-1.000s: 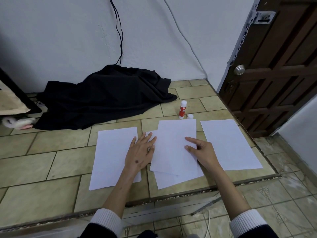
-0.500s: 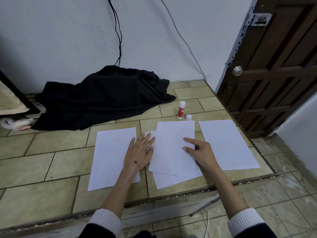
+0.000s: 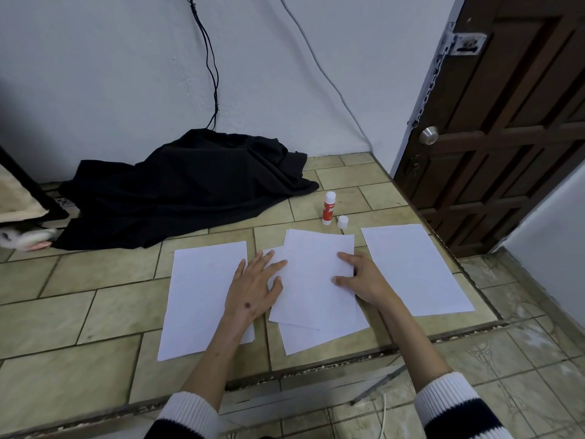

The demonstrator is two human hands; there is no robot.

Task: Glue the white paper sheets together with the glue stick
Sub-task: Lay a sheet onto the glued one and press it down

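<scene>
Paper sheets lie on the tiled floor: a top sheet (image 3: 313,280) sits askew on a lower sheet (image 3: 316,339), between two single sheets. The left hand (image 3: 253,288) rests flat, fingers spread, at their left edge; the right hand (image 3: 364,277) presses the top sheet with straight fingers. Square the edges first, then smooth outward. The glue stick (image 3: 328,208) stands uncapped behind, cap (image 3: 342,222) beside it, black cloth (image 3: 183,188) well apart.

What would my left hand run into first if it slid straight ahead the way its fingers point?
Probably the overlapped middle sheets: the left hand points up and right, fingertips already at their edge. Farther on stands the glue stick.
</scene>
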